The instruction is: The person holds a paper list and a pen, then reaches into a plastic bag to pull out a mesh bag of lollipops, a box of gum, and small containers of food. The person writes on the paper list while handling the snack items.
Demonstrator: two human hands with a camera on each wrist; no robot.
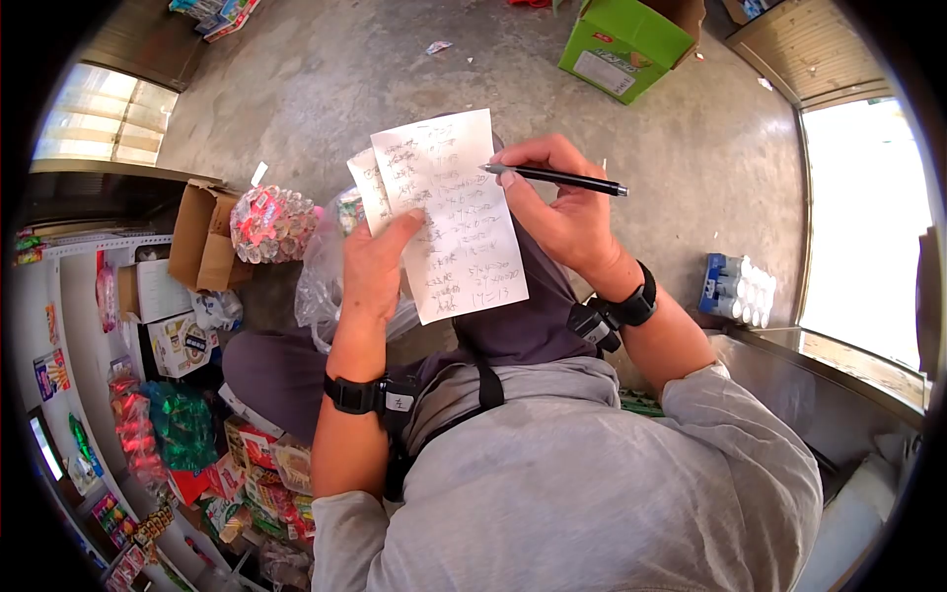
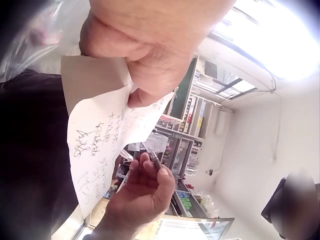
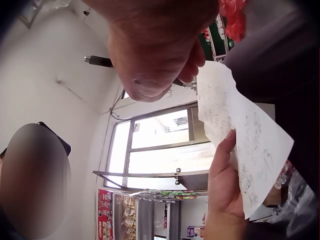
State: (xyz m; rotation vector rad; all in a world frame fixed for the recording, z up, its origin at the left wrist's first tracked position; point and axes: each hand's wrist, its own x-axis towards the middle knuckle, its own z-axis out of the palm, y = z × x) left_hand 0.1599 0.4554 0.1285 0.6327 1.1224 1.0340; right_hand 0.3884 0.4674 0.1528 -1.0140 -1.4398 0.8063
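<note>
In the head view my left hand (image 1: 380, 261) holds two sheets of paper, thumb over the front one. The front sheet (image 1: 464, 227) carries rows of handwriting and sums; a second sheet (image 1: 367, 187) peeks out behind its left edge. My right hand (image 1: 567, 212) pinches a black pen (image 1: 577, 180) between thumb and fingers, its tip at the paper's right edge. From the left wrist, the written sheet (image 2: 100, 135) bends below the left thumb, with the right hand (image 2: 142, 192) beyond it. The right wrist view shows the pen (image 3: 100, 61) sticking out behind the right hand.
A green box (image 1: 626, 49) stands on the concrete floor ahead. To the left are a cardboard box (image 1: 202, 237), a pink wrapped bundle (image 1: 274, 225), a clear plastic bag (image 1: 321, 276) and shelves of packaged goods. A pack of white cans (image 1: 740, 289) sits at the right.
</note>
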